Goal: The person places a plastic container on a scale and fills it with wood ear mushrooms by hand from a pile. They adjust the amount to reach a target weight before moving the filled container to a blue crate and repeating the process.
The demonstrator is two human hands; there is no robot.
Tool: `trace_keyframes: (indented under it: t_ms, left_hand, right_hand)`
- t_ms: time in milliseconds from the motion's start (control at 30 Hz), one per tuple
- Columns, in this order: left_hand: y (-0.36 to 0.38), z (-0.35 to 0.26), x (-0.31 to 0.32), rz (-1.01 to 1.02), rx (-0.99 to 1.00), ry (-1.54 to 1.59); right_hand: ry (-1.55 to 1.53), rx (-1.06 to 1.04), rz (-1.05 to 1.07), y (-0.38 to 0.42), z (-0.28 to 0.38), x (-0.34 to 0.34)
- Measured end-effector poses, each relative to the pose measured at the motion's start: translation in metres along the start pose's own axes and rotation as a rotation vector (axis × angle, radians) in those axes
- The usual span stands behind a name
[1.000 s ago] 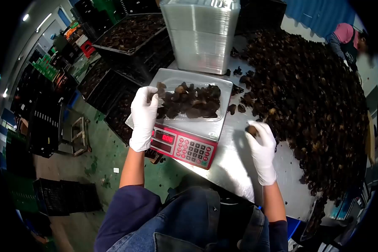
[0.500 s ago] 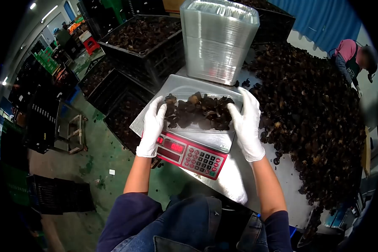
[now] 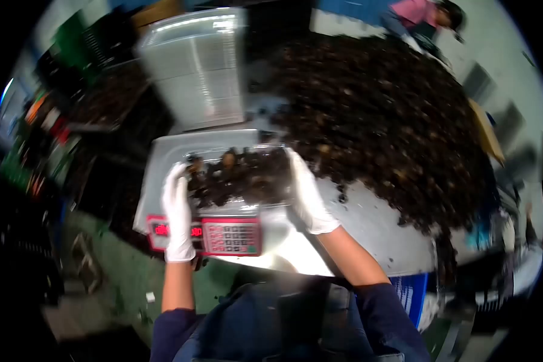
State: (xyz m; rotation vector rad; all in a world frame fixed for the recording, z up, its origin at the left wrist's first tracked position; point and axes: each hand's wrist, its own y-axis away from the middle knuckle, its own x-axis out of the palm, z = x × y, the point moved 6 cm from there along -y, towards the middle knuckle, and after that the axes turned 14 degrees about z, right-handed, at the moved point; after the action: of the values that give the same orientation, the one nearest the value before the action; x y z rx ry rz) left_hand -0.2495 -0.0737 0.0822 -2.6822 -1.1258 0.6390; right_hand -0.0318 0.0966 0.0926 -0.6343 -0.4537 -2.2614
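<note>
A clear plastic tray filled with dark wood ear mushrooms sits between my white-gloved hands, over the metal plate of a red digital scale. At its left end my left hand grips the side, its wrist covering part of the scale's lit display. Gripping the opposite end is my right hand, its fingers along the tray's right wall. Motion blurs the picture, and the display digits are not readable.
Behind the scale stands a tall stack of clear trays. A large heap of mushrooms covers much of the metal table to the right. Dark crates stand at the left. A person in pink leans in at the far right.
My view has swung to the right, so the scale, stack and heap appear further left. The tray, held between both hands, has shifted slightly toward the right of the scale.
</note>
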Motion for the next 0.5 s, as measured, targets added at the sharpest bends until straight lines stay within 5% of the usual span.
trace_keyframes:
  t_ms: [33,133,200,333,400,433,500]
  left_hand:
    - [0.002,-0.028,0.015,0.081,-0.029,-0.040]
    - [0.016,-0.066,0.075,0.288,-0.064,0.138]
    - [0.026,-0.082,0.124,0.474,0.004,0.109]
    - [0.074,-0.123,0.237,0.914,0.116,0.016]
    - [0.108,-0.122,0.299,1.015,0.201,0.133]
    - [0.125,-0.122,0.334,1.085,0.492,-0.015]
    - [0.155,-0.143,0.380,1.247,0.198,0.217]
  right_hand:
    - [0.205,-0.067,0.051,-0.008,-0.023,-0.059]
    - [0.107,-0.213,-0.076,0.063,0.013,-0.095]
    - [0.121,-0.104,-0.267,0.113,0.024,-0.133]
    - [0.038,-0.336,-0.419,0.242,0.066,-0.169]
    - [0.053,-0.398,-0.702,0.301,0.053,-0.211]
    - [0.061,-0.332,-0.818,0.332,0.047,-0.227]
    - [0.004,-0.465,-0.947,0.378,0.041,-0.241]
